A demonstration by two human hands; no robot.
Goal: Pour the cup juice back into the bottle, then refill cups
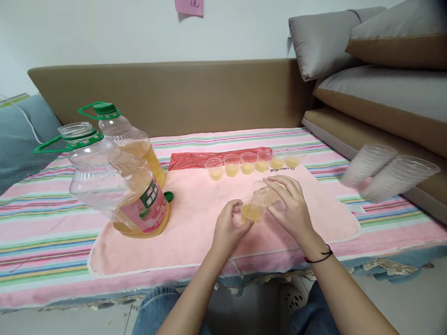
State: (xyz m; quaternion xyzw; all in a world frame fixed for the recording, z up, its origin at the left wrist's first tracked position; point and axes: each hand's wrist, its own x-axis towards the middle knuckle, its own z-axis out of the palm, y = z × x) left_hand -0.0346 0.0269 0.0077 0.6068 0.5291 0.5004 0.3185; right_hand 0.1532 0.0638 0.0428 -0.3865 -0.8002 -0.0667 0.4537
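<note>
My left hand is wrapped round a clear plastic cup with yellow liquid in it, low over the pink mat. Fingers of my right hand close on another clear cup, which tilts with its mouth over the first cup. Behind my hands several clear cups of yellow liquid stand in a row. To the left, an uncapped large bottle with a pink label stands in front of a second bottle, which has a green cap on.
Two nested stacks of clear cups lean at the right, beside piled cushions. A red plastic strip lies behind the row. A loose green cap is by the front bottle. A brown backrest runs along the back.
</note>
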